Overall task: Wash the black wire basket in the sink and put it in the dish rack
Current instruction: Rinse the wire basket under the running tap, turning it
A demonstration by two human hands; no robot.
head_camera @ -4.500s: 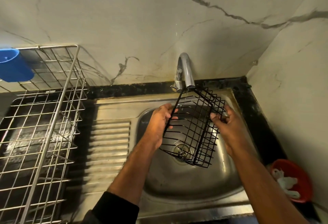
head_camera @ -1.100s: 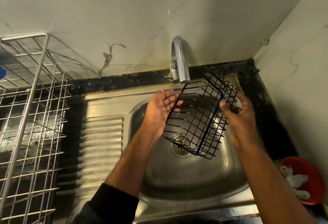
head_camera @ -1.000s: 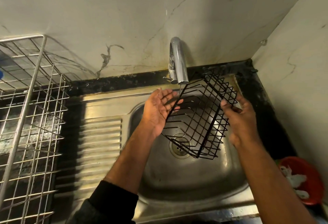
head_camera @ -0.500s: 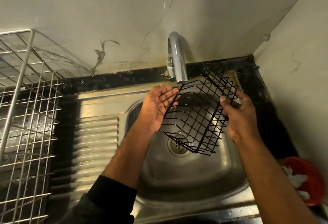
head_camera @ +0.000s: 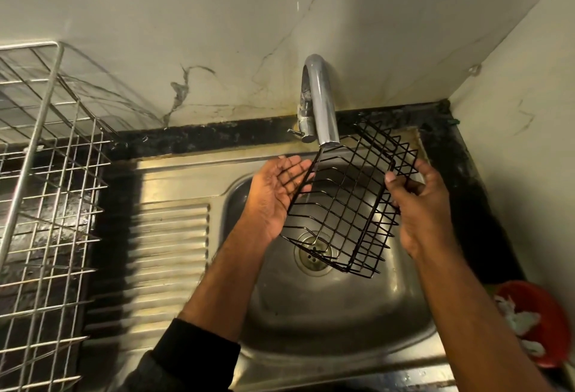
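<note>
The black wire basket point(head_camera: 345, 208) hangs tilted over the steel sink point(head_camera: 326, 314), its upper end just under the tap spout point(head_camera: 323, 111). A thin stream of water runs down from the spout along the basket's left edge. My right hand point(head_camera: 420, 205) grips the basket's right side, thumb hooked over the rim. My left hand point(head_camera: 277, 192) lies palm up with straight fingers against the basket's left edge, under the stream. The silver wire dish rack point(head_camera: 46, 174) stands at the far left.
A ribbed draining board point(head_camera: 168, 261) lies between the sink and the rack. A red bowl point(head_camera: 538, 323) with white scraps sits at the lower right corner. Marble walls close in behind and on the right. The drain point(head_camera: 312, 255) shows under the basket.
My left hand let go of the basket's left rim and opened, palm up, under the running water. The basket has shifted slightly; my right hand keeps its grip.
</note>
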